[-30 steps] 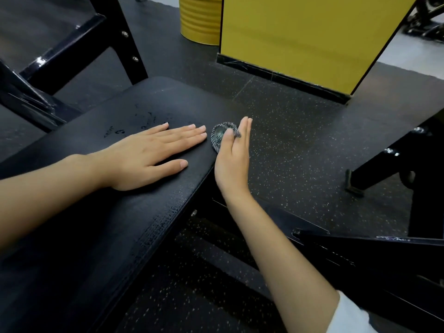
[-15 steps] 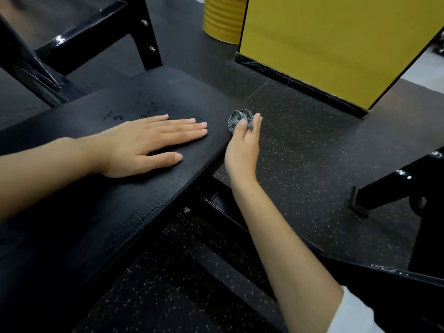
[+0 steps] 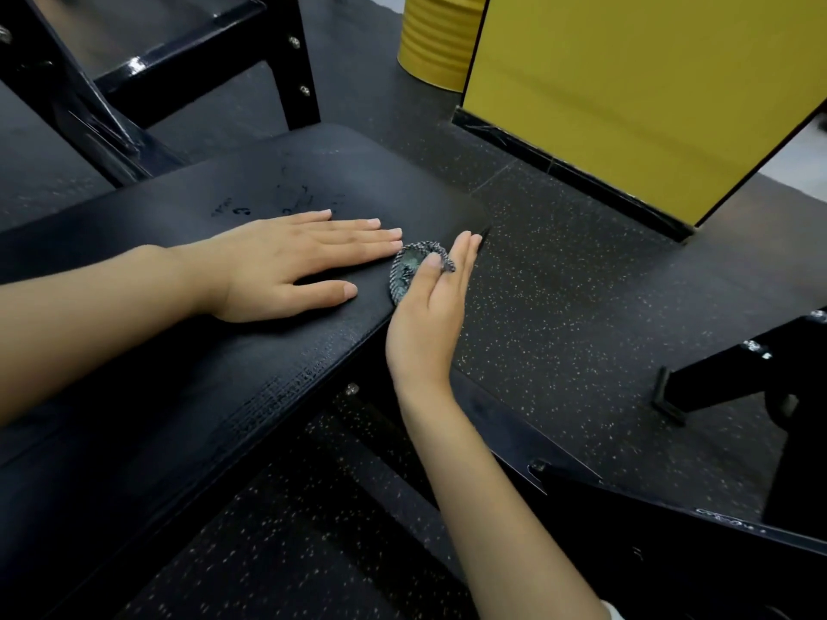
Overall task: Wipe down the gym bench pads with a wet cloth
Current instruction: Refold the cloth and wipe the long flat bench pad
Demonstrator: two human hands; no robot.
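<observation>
While the black bench pad is being steadied by the left hand lying flat and grasping nothing, the right hand is pinching a small grey cloth against the pad's right side edge, likely calling next for a stroke along that edge.

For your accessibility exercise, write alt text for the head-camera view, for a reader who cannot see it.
A person's right hand presses a small grey cloth against the side edge of a black gym bench pad, while the left hand lies flat on top. Speckled black floor and a yellow panel lie beyond.
</observation>
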